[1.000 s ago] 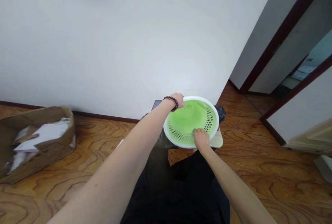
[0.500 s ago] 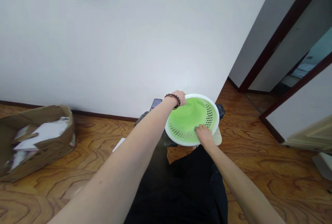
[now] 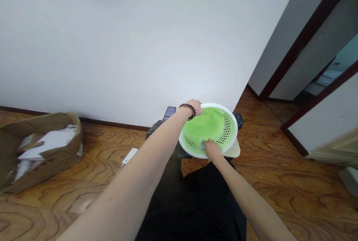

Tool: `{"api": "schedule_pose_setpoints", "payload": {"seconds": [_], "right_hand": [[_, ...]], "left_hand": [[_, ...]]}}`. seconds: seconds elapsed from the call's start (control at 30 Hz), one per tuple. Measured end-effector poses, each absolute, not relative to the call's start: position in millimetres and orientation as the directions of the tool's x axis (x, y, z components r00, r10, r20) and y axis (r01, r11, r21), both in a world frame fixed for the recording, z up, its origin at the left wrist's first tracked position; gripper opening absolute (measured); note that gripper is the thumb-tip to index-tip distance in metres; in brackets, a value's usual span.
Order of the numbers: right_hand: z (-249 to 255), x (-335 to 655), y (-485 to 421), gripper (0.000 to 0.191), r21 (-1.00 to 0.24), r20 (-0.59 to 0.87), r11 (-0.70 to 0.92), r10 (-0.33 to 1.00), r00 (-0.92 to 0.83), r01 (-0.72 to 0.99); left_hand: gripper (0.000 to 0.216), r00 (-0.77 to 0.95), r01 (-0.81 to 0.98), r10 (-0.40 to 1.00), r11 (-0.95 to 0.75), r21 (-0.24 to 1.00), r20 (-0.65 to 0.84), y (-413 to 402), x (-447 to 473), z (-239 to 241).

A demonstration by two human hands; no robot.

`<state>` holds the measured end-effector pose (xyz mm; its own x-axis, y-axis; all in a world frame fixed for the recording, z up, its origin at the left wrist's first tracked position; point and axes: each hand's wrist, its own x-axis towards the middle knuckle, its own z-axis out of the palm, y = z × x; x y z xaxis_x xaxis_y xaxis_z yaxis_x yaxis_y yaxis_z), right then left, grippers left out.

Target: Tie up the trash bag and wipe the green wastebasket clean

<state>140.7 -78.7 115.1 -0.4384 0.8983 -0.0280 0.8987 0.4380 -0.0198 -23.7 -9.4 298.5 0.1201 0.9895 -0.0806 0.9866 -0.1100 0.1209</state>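
A green plastic basket (image 3: 208, 123) with a white rim and perforated sides is tilted toward me. At its far left edge, my left hand (image 3: 195, 107), with a beaded bracelet on the wrist, is closed on the rim. My right hand (image 3: 214, 150) is over the near inside wall. Its fingers are closed on a small grey piece, perhaps a cloth (image 3: 203, 144), against the perforations. Under the basket, part of a light wooden board (image 3: 234, 149) and some black plastic (image 3: 238, 120) show; the rest is hidden.
A phone (image 3: 169, 112) lies left of the basket, close to the white wall (image 3: 125, 47). Lower down is a white device with a cable (image 3: 130, 155). An open cardboard box (image 3: 56, 162) holding papers stands on the wooden floor at left. A doorway is at right.
My right hand has moved left along the inside of the basket with the grey piece, which now shows more. The left hand keeps its hold on the rim. The view has shifted slightly.
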Motion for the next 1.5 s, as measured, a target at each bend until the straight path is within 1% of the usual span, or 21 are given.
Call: {"api": "schedule_pose_setpoints", "payload": {"seconds": [0.07, 0.13, 0.2, 0.27, 0.37, 0.47, 0.57, 0.63, 0.77, 0.9, 0.93, 1.0, 1.13, 1.2, 1.27, 1.33, 1.43, 1.5], "right_hand": [[124.7, 157.2, -69.1, 0.029, 0.079, 0.045, 0.418, 0.905, -0.422, 0.905], [131.3, 171.4, -60.5, 0.028, 0.147, 0.129, 0.389, 0.904, -0.407, 0.909], [132.0, 177.7, -56.5, 0.029, 0.173, 0.183, 0.353, 0.906, -0.382, 0.919], [127.0, 174.4, -58.0, 0.031, 0.158, 0.194, 0.309, 0.921, -0.336, 0.938], [114.5, 156.7, -67.0, 0.033, 0.072, 0.123, 0.269, 0.953, -0.276, 0.961], [102.9, 136.0, -78.0, 0.035, -0.074, 0.035, 0.277, 0.961, -0.275, 0.958], [95.1, 123.4, -85.9, 0.038, -0.228, 0.016, 0.28, 0.959, -0.284, 0.933], [92.1, 122.3, -87.5, 0.038, -0.305, 0.015, 0.273, 0.959, -0.282, 0.913], [94.6, 134.3, -79.6, 0.033, -0.409, 0.02, 0.259, 0.961, -0.275, 0.875], [108.4, 148.8, -66.2, 0.03, -0.463, 0.058, 0.181, 0.983, -0.175, 0.868], [112.3, 150.7, -64.2, 0.031, -0.455, 0.072, 0.177, 0.984, -0.162, 0.873], [119.0, 151.6, -63.0, 0.031, -0.4, 0.084, 0.21, 0.978, -0.192, 0.892], [125.6, 145.4, -69.9, 0.024, -0.189, 0.088, 0.349, 0.937, -0.338, 0.918], [126.7, 141.7, -75.0, 0.024, -0.078, 0.1, 0.386, 0.92, -0.378, 0.919], [127.5, 139.4, -79.3, 0.025, -0.003, 0.089, 0.412, 0.908, -0.41, 0.911], [127.4, 138.5, -81.9, 0.024, 0.021, 0.062, 0.465, 0.883, -0.466, 0.885], [124.3, 137.8, -83.0, 0.029, 0.011, 0.011, 0.564, 0.825, -0.564, 0.826], [121.3, 137.2, -82.1, 0.03, 0.005, -0.046, 0.583, 0.812, -0.582, 0.812]], "left_hand": [[0.042, 0.102, 0.988, 0.991, -0.092, 0.12, -0.084, -7.7, -25.7, 298.3], [0.042, 0.098, 0.989, 0.992, -0.087, 0.119, -0.084, -7.4, -27.7, 298.1], [0.042, 0.093, 0.989, 0.992, -0.082, 0.119, -0.086, -8.6, -28.8, 298.1], [0.042, 0.084, 0.99, 0.992, -0.073, 0.122, -0.09, -10.6, -28.7, 298.3], [0.041, 0.087, 0.988, 0.992, -0.075, 0.133, -0.089, -12.8, -27.1, 298.8], [0.042, 0.088, 0.988, 0.993, -0.076, 0.138, -0.081, -13.4, -25.2, 299.1], [0.042, 0.092, 0.986, 0.992, -0.079, 0.145, -0.084, -13.2, -22.7, 299.0], [0.043, 0.11, 0.984, 0.99, -0.096, 0.152, -0.083, -13.0, -20.5, 298.8], [0.043, 0.107, 0.985, 0.992, -0.096, 0.146, -0.068, -12.3, -18.0, 297.9], [0.042, 0.104, 0.987, 0.993, -0.095, 0.129, -0.064, -12.8, -20.9, 296.3], [0.042, 0.109, 0.987, 0.992, -0.1, 0.127, -0.063, -13.1, -22.0, 295.9], [0.043, 0.108, 0.987, 0.992, -0.099, 0.125, -0.062, -13.6, -23.7, 295.2], [0.043, 0.083, 0.99, 0.994, -0.075, 0.117, -0.072, -12.8, -24.6, 294.5], [0.043, 0.093, 0.99, 0.993, -0.084, 0.11, -0.074, -11.8, -24.3, 294.2], [0.042, 0.119, 0.988, 0.991, -0.111, 0.104, -0.068, -10.9, -24.3, 293.9], [0.041, 0.141, 0.985, 0.988, -0.134, 0.105, -0.06, -10.1, -24.5, 293.5], [0.041, 0.138, 0.985, 0.988, -0.13, 0.113, -0.062, -9.3, -24.8, 293.3], [0.041, 0.135, 0.985, 0.989, -0.126, 0.116, -0.068, -9.5, -24.6, 293.5]]}}
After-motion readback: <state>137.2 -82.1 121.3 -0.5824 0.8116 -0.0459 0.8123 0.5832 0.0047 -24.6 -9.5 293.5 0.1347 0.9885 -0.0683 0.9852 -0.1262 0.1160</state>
